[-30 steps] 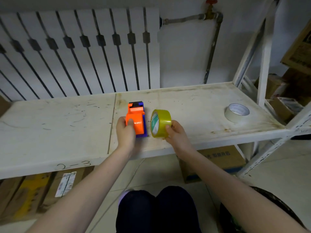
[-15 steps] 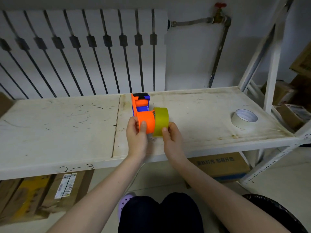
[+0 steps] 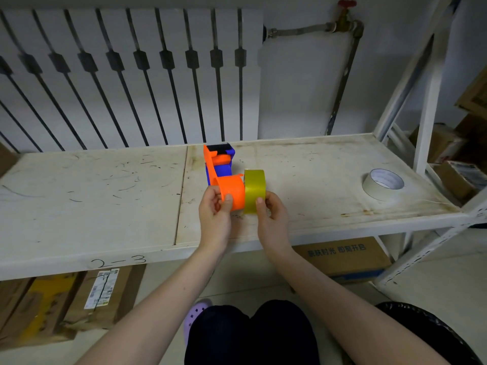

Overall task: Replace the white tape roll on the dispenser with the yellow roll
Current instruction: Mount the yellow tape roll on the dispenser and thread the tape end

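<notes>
The orange and blue tape dispenser (image 3: 224, 177) is tipped on its side over the white shelf (image 3: 105, 196), its round orange hub facing right. My left hand (image 3: 214, 214) grips that hub from below and the left. The yellow tape roll (image 3: 254, 189) stands on edge, pressed against the hub's right end, and my right hand (image 3: 272, 216) holds it with thumb on its outer band. The white tape roll (image 3: 382, 183) lies flat on the shelf far to the right, apart from both hands.
A white radiator (image 3: 131, 75) and a pipe with a red valve (image 3: 345, 11) back the shelf. A white upright post (image 3: 432, 101) stands at the right end. Cardboard boxes (image 3: 345, 259) sit under the shelf and to the right.
The dispenser was lifted and tipped onto its side by my left hand. My right hand brought the yellow roll left until it met the orange hub.
</notes>
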